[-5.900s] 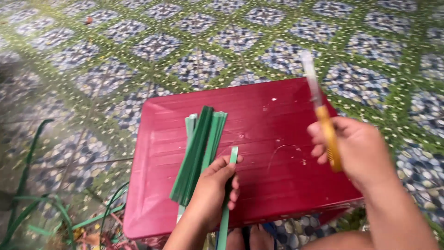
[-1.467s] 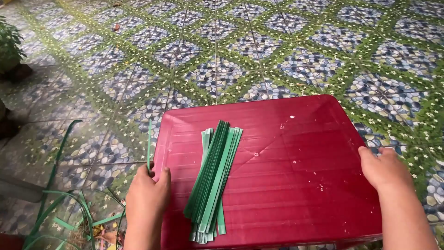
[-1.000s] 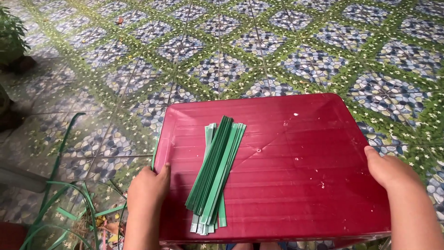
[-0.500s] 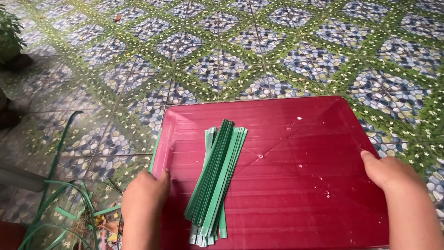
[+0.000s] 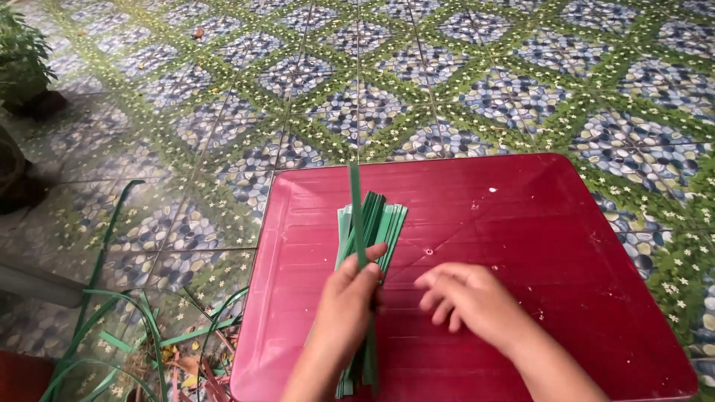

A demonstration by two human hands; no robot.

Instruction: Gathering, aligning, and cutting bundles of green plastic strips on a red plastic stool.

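Red table [image 5: 566,246], green strip [image 5: 356,212] pinched in left hand [image 5: 350,301] fingers, right hand [image 5: 473,301] beside

A single long, narrow green leaf strip [image 5: 356,208] stands lengthwise in the centre of the frame, pinched in the left hand [image 5: 350,298], its upper end reaching the far edge of the red table [image 5: 521,223]. Beneath it lies a flat stack of similar green strips [image 5: 376,223], aligned lengthwise on the table's left half.

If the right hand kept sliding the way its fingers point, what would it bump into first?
Probably the left hand, holding a green strip just beside the right hand; the pile of green strips lies beyond. Depth is hard to judge.
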